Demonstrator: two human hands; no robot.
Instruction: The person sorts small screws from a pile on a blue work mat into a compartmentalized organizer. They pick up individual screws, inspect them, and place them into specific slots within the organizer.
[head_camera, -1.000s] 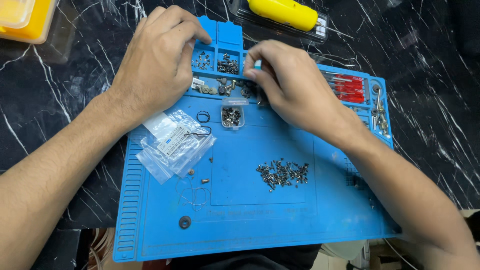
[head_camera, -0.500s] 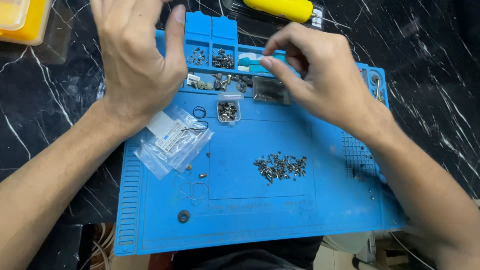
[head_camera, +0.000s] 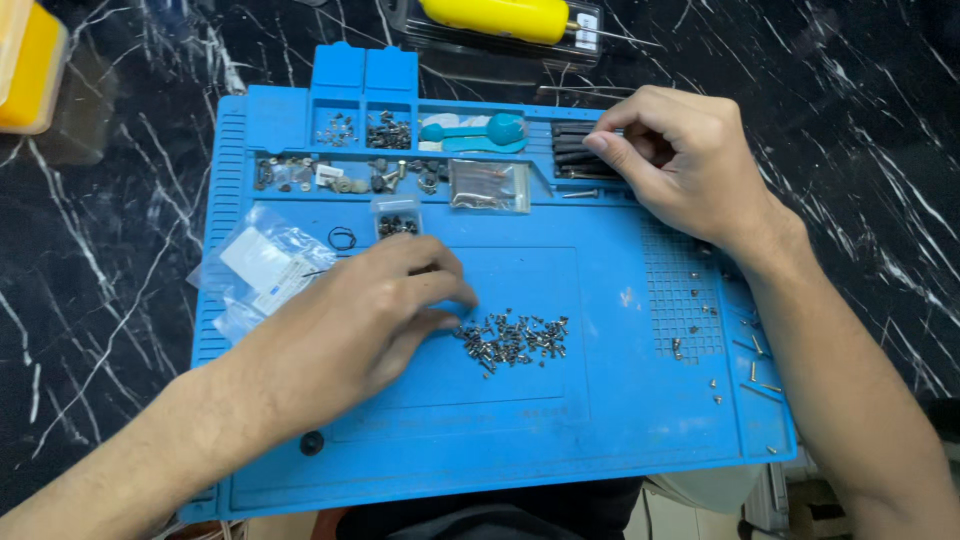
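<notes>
L hand (head_camera: 365, 315) fingertips pinched at left edge of screw pile (head_camera: 515, 338) mid blue mat (head_camera: 600, 420), hold unclear; R hand (head_camera: 680, 165) loosely curled on black bits (head_camera: 580, 150) near mat's top edge, bare mat below pile

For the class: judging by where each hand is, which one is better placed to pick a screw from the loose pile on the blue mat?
Probably the left hand: its fingertips sit at the edge of the screw pile, while the right hand is up at the dark rods.

Your left hand (head_camera: 375, 310) resting on the blue repair mat (head_camera: 600, 400), fingertips touching the pile of small screws (head_camera: 515, 338), your right hand (head_camera: 680, 160) pinching dark rods (head_camera: 575, 150) in the mat's top tray, clear bags (head_camera: 265, 265) beside your left hand, black marbled worktop (head_camera: 880, 120) beneath.
</notes>
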